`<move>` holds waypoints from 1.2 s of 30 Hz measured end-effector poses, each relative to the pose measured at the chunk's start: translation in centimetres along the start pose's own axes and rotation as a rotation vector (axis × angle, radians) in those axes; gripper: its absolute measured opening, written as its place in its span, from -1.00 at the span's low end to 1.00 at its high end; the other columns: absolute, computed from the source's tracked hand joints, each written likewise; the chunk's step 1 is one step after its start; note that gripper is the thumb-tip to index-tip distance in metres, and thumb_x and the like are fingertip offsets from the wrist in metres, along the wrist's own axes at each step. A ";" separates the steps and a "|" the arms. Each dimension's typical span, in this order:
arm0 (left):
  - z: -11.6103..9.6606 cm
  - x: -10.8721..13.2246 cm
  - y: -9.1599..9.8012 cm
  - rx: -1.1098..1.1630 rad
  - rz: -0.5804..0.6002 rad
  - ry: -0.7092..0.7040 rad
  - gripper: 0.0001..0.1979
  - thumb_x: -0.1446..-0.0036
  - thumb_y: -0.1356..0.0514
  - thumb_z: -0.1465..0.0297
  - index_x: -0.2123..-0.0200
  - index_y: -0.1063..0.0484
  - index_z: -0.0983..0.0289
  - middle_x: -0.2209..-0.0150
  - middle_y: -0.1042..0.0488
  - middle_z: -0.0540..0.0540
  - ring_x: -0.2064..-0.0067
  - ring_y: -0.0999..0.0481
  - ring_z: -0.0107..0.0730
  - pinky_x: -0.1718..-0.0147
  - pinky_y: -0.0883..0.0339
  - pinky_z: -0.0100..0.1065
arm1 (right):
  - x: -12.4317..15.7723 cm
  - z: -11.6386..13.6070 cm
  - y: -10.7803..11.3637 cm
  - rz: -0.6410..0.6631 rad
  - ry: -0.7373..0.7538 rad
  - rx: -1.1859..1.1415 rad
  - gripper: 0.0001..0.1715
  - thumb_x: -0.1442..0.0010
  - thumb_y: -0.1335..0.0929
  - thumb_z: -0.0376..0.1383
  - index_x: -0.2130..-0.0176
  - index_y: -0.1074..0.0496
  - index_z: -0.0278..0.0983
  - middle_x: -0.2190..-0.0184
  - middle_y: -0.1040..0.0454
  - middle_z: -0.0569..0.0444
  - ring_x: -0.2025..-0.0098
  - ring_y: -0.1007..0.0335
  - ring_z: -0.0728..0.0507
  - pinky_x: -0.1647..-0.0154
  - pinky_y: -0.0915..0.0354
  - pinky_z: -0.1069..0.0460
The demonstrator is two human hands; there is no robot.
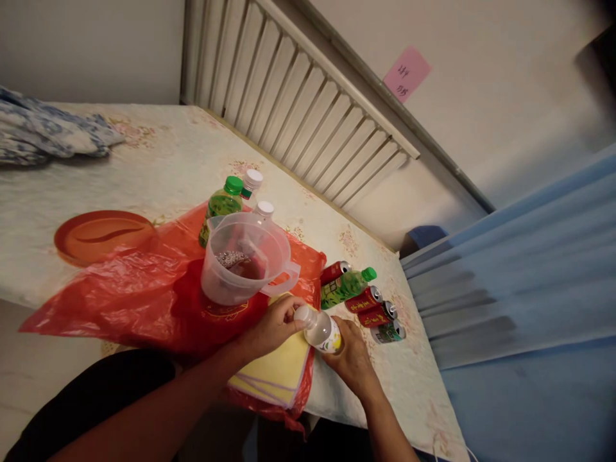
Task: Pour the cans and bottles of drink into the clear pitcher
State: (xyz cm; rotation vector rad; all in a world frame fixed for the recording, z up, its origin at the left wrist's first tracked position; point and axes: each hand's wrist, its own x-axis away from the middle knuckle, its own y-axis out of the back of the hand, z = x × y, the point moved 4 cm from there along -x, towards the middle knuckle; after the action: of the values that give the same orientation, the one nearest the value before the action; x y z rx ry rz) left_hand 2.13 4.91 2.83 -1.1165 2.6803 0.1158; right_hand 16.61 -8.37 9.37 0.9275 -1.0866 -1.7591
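My right hand (353, 359) is wrapped round the body of a small clear bottle (323, 331) with a white cap, held tilted over the table's near edge. My left hand (272, 327) has its fingers closed on that bottle's cap end. Just beyond my hands stands a clear plastic measuring jug (243, 256) with a handle, and something dark lies in its bottom. Under my left hand lie yellow cloths (282, 372) on a red plastic bag (144, 289).
Behind the jug stand a green-capped bottle (222, 205) and two white-capped bottles (252, 181). To the right lie a green bottle (346, 286) and several red cans (370, 308). An orange dish (99, 236) sits left. Folded fabric (48, 131) lies far left; a radiator (308, 102) runs behind.
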 end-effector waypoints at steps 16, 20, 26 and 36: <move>-1.4 0.2 0.2 -0.012 -0.048 -0.082 -0.77 -0.07 -0.25 0.36 0.16 -0.46 0.25 0.25 -0.41 0.05 0.25 -0.35 -0.37 0.24 -0.29 -0.33 | 0.1 0.6 -0.7 0.033 0.006 -0.097 -0.37 0.12 -0.49 -0.37 0.00 -0.46 -0.18 0.20 -0.50 0.03 0.14 -0.44 -0.24 0.10 -0.39 -0.08; -1.4 0.1 0.3 0.021 -0.054 -0.072 -0.66 -0.04 -0.27 0.34 0.08 -0.44 0.25 0.27 -0.41 0.05 0.24 -0.38 -0.34 0.23 -0.31 -0.32 | 0.1 0.8 -0.7 0.042 -0.013 -0.147 -0.36 0.11 -0.49 -0.36 -0.01 -0.46 -0.17 0.18 -0.51 0.03 0.13 -0.45 -0.25 0.09 -0.39 -0.10; -0.6 -0.1 -0.1 0.078 -0.032 -0.062 -0.61 -0.02 -0.29 0.32 0.05 -0.42 0.25 0.30 -0.38 0.01 0.29 -0.37 -0.38 0.24 -0.31 -0.32 | -0.2 1.0 -0.1 0.030 -0.037 -0.214 -0.38 0.12 -0.50 -0.33 0.00 -0.49 -0.19 0.17 -0.54 0.02 0.12 -0.47 -0.26 0.06 -0.39 -0.09; 0.2 0.4 0.0 0.115 0.007 0.079 -0.67 -0.07 -0.17 0.26 0.10 -0.38 0.25 0.29 -0.35 0.02 0.29 -0.36 -0.38 0.25 -0.28 -0.32 | -4.8 0.7 0.3 -0.037 -0.163 -0.665 -0.37 0.19 -0.53 -0.25 0.06 -0.48 -0.24 0.16 -0.58 0.04 0.16 -0.49 -0.24 0.17 -0.40 -0.05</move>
State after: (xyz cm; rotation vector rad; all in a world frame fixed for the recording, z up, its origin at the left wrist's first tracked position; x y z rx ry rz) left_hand 1.88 4.66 2.51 -1.0978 2.7212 -0.0828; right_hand 17.89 -3.83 10.66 0.3986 -0.5066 -2.0586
